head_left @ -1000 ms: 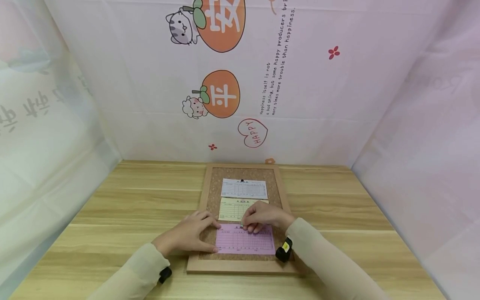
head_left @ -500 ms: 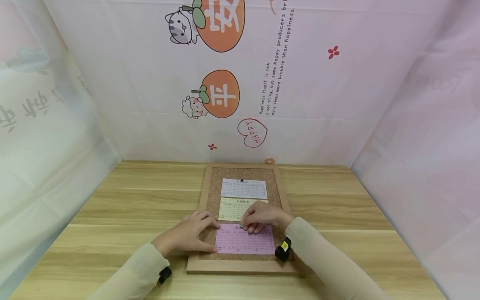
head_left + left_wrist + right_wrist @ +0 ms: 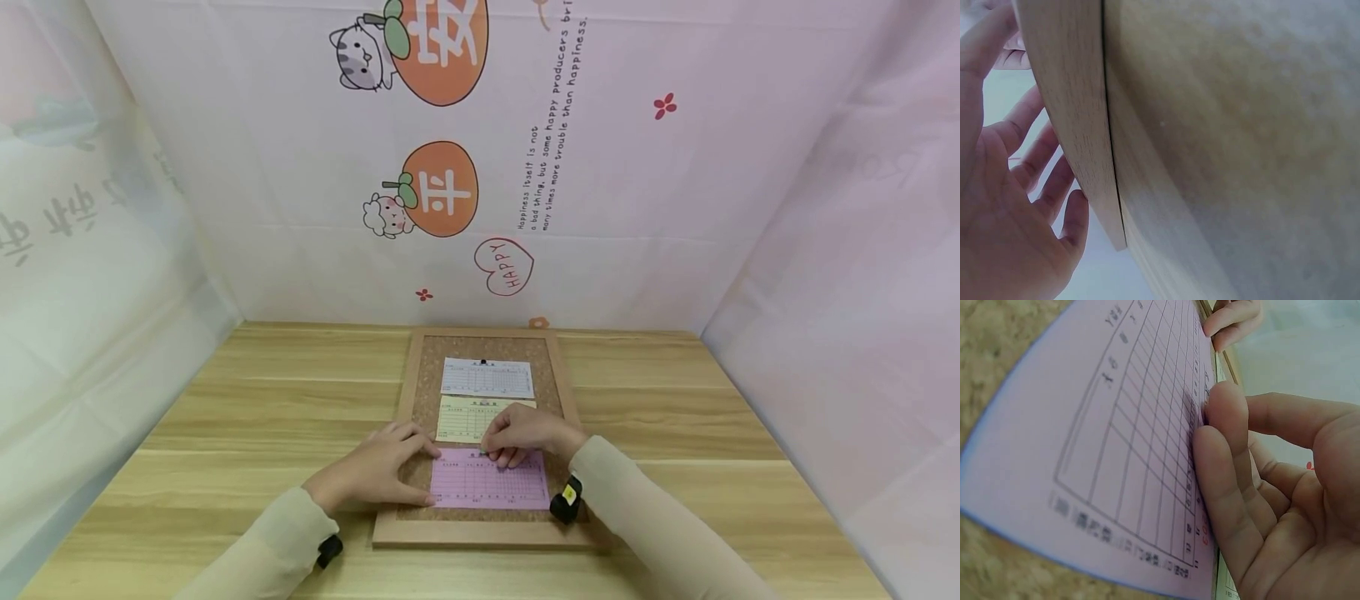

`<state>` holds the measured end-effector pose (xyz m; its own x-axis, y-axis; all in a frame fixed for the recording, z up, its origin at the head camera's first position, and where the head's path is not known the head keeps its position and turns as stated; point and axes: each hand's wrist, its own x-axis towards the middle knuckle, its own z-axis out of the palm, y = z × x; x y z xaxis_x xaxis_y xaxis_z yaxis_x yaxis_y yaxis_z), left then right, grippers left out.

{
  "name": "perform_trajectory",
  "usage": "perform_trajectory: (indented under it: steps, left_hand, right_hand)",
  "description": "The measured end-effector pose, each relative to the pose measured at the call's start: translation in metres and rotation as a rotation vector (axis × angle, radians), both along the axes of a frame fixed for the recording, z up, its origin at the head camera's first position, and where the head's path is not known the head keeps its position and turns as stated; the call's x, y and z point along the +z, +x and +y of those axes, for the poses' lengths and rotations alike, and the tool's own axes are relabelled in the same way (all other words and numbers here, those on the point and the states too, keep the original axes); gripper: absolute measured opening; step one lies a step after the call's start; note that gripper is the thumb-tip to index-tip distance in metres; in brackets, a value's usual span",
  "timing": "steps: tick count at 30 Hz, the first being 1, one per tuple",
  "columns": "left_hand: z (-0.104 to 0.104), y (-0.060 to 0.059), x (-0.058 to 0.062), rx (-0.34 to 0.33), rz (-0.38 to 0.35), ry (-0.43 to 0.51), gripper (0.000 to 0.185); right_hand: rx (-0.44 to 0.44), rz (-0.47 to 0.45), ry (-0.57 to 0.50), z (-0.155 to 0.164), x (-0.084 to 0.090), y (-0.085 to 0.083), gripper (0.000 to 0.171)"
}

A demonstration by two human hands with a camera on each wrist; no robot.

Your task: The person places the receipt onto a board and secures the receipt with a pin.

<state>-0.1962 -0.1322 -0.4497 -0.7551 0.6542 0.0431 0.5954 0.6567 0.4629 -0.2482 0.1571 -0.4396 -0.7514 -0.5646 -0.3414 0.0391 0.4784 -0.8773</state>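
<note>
My left hand [image 3: 372,472] lies flat on the near left part of the cork board [image 3: 420,392], fingers straight and a little spread, the tips touching the left edge of the pink sheet [image 3: 491,485]. From the left wrist view my fingers [image 3: 1035,156] reach over the board's wooden frame [image 3: 1072,119].

The pink sheet lies flat on the cork at the near end of the board, its printed grid facing up. My right hand [image 3: 525,433] sits at the middle of the sheet's far edge, fingers curled and bunched together, tips pressed down on the paper. In the right wrist view the fingertips [image 3: 1222,425] press close together against the sheet [image 3: 1116,456]; something small and dark shows between them in the head view, but I cannot tell what it is.

Just beyond the pink sheet lies a yellow sheet [image 3: 465,417], partly under my right hand, and beyond that a white sheet [image 3: 487,377] with a dark pin [image 3: 483,362] at its top edge. The board rests on a wooden table [image 3: 262,400], which is walled in by a printed cloth [image 3: 600,208].
</note>
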Motion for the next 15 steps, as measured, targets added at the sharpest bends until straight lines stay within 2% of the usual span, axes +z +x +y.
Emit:
perform_trajectory:
  steps: [15]
  left_hand:
    - [0.0001, 0.0010, 0.0002, -0.003, -0.001, 0.010, 0.061]
  right_hand:
    - [0.009, 0.024, 0.025, -0.0009, 0.0042, 0.0047, 0.013]
